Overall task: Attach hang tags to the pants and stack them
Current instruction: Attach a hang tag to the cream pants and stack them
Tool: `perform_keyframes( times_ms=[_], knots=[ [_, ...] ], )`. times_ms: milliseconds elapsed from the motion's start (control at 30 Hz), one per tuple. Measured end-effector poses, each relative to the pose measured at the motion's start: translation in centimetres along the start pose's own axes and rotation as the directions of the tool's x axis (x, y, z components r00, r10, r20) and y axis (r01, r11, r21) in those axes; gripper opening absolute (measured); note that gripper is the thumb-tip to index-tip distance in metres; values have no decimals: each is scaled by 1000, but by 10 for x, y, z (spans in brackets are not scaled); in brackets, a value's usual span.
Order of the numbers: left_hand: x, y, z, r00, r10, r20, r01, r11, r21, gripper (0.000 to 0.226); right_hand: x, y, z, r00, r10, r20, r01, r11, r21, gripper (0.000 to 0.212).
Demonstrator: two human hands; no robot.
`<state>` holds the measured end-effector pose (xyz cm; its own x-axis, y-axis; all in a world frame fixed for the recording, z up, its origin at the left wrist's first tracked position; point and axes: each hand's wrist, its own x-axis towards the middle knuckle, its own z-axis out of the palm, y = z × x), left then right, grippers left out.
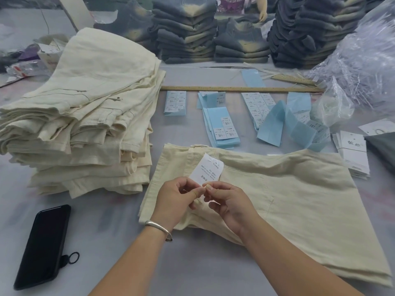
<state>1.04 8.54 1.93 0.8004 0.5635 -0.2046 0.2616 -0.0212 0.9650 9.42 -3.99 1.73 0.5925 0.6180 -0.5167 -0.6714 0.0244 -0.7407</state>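
White hang tag's [208, 169] lower edge behind fingertips [199, 191].

The white hang tag [208, 170] pinched between both hands carries printed Chinese lines, too small and tilted to read. The stickers on the blue backing sheets [224, 129] each begin with "1102", their smaller print illegible. The wooden ruler [241, 89] shows fine unreadable graduations.

Single head-worn view looks forward and down, close over the table [192, 263]
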Motion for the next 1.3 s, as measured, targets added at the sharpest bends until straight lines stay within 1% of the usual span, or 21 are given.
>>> perform_keyframes(
  times_ms=[100,233,300,367,433,467,500,567,600,633,700,733,800,867,933,1000,1033,1100,1167,1200,1300],
  knots=[
    [-2,-8,6,994,82,-67,-68,980,185,17,1,4,0,997,27,-72,-26,999,22,8],
    [-1,-18,-6,969,195,-152,-105,881,462,14,1,2,-15,990,-46,-131,31,993,-115,12],
    [0,-24,-18,951,190,-243,-16,818,576,13,-2,-4,-34,977,-131,-170,95,973,-208,9],
    [3,-34,-29,938,123,-325,156,687,710,48,-7,-10,-58,939,-257,-228,168,923,-346,5],
    [4,-41,-36,927,-1,-376,299,608,736,78,-15,-14,-85,841,-446,-307,187,772,-608,6],
    [4,-42,-36,920,-79,-385,347,621,702,88,-19,-15,-98,778,-540,-323,132,642,-755,9],
    [5,-43,-36,911,-139,-387,378,654,655,95,-22,-15,-111,726,-610,-318,26,487,-873,18],
    [6,-43,-32,901,-202,-385,411,684,603,105,-32,-15,-133,682,-645,-345,-264,222,-939,43],
    [8,-42,-30,900,-220,-377,417,689,593,110,-36,-16,-144,674,-620,-402,-400,152,-904,59],
    [10,-41,-27,902,-235,-361,411,720,558,115,-41,-16,-155,661,-582,-473,-508,117,-853,74],
    [17,-35,-20,915,-273,-297,378,839,391,128,-50,-20,-176,605,-497,-622,-653,137,-745,101],
    [19,-32,-14,919,-288,-269,370,865,337,135,-55,-23,-185,564,-460,-685,-699,175,-693,112],
    [19,-29,2,924,-300,-238,377,822,427,144,-64,-29,-201,489,-403,-774,-747,265,-609,125],
    [18,-31,17,931,-269,-248,363,769,527,145,-71,-36,-212,435,-362,-824,-745,369,-556,126],
    [21,-31,24,926,-267,-269,365,817,446,132,-74,-43,-220,420,-364,-832,-698,456,-552,111],
    [25,-23,26,917,-315,-245,371,900,231,93,-76,-51,-226,463,-320,-827,-580,597,-555,87],
    [24,-17,25,921,-330,-208,356,928,107,73,-77,-55,-228,506,-282,-815,-485,689,-539,75],
    [12,4,28,941,-328,-81,317,940,-125,49,-84,-63,-231,588,-240,-772,-248,855,-455,48],
    [-4,34,36,973,-229,31,229,939,-257,23,-99,-75,-228,625,-305,-718,-50,903,-427,25],
    [-14,52,43,983,-177,59,186,941,-284,19,-108,-83,-227,636,-368,-678,5,881,-473,25],
    [-46,111,73,991,-21,133,71,920,-386,49,-142,-111,-233,668,-480,-568,51,791,-610,37]
  ],
)
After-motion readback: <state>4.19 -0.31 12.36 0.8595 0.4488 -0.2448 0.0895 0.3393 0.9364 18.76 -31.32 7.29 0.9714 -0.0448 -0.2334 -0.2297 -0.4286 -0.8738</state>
